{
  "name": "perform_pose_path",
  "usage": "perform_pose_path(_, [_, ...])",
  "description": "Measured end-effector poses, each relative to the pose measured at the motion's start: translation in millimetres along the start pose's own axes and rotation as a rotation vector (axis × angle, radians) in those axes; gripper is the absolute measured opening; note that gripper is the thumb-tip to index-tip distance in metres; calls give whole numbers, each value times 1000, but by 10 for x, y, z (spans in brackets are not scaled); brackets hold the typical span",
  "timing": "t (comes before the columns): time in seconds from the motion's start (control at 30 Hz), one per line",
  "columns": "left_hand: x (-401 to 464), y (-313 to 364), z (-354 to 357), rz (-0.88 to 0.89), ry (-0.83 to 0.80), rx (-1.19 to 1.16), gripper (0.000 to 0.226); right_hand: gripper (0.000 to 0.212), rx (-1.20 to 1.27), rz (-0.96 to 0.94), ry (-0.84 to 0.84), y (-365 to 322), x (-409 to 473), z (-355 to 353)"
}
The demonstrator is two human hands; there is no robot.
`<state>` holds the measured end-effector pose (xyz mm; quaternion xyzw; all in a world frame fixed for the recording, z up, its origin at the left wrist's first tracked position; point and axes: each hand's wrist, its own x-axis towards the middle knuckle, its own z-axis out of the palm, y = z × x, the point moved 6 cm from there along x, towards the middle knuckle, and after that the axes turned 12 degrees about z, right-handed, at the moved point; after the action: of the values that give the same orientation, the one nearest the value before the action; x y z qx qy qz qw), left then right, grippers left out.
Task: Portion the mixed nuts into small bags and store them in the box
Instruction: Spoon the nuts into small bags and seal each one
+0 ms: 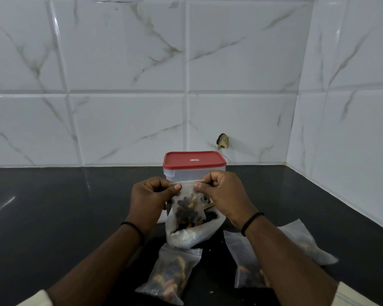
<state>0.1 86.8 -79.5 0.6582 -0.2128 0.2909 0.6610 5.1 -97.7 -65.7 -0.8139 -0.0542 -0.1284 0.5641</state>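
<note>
Left hand (149, 196) and right hand (219, 191) each held a pinch grip on the small bag's (187, 206) zip strip; advised pressing thumbs outward along it (box (195, 165) at 12 o'clock, lidded).

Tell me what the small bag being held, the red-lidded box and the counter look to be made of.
Small bag: thin, frosted, see-through plastic film; the nuts show through it and a zip strip runs along the top.
Box: rigid translucent plastic with a matte, opaque red lid, likely plastic too.
Counter: polished black stone, perhaps granite; it mirrors light glints.
</note>
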Motion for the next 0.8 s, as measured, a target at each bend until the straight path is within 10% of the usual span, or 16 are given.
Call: perform_pose_path(0.8, [-68, 9, 101, 290, -219, 613, 16, 11, 24, 91, 245, 88, -58, -541])
